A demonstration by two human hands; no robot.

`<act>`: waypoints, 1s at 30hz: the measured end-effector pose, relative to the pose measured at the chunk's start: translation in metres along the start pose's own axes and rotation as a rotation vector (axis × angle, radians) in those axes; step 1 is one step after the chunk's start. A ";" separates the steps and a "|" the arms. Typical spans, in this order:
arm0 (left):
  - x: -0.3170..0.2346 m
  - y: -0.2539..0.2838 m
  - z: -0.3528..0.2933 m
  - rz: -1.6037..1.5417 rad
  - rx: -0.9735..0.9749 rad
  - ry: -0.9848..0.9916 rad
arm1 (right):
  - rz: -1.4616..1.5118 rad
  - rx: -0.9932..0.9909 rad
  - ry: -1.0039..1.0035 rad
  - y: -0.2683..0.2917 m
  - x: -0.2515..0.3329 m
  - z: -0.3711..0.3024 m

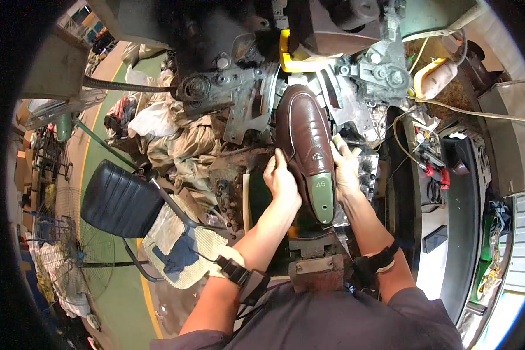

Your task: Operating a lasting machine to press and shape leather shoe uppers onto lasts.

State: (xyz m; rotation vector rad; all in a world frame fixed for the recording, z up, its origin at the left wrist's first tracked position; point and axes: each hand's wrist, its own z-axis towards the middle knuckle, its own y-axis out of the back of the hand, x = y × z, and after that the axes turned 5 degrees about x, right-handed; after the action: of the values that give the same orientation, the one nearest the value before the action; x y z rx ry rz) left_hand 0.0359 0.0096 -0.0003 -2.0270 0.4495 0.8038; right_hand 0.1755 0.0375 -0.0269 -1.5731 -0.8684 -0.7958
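Left hand (283, 182) was half-curled, clamped against the left side of the shoe (300, 125); right hand (347, 170), fingers slightly spread, pressed its right side. Shoe was held toe-away at the machine's (248, 96) near edge; contact there was unclear. Upper was glossy brown, seamed, on a green last (321, 197). Counted: one chair (121, 199), one shoe, one last.
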 end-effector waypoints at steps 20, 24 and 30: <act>-0.006 0.003 -0.001 -0.215 0.177 0.149 | 0.416 0.108 -0.176 -0.023 0.028 -0.024; -0.016 -0.008 -0.009 -0.311 0.211 0.256 | 0.433 0.180 -0.147 -0.018 0.030 -0.020; -0.012 0.006 -0.006 -0.226 0.043 0.216 | 0.271 -0.013 -0.068 -0.018 0.021 -0.027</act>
State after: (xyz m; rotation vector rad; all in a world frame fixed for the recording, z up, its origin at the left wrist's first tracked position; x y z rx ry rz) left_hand 0.0260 0.0016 0.0068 -2.0886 0.3464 0.4368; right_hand 0.1690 0.0150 0.0043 -1.6941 -0.6806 -0.5580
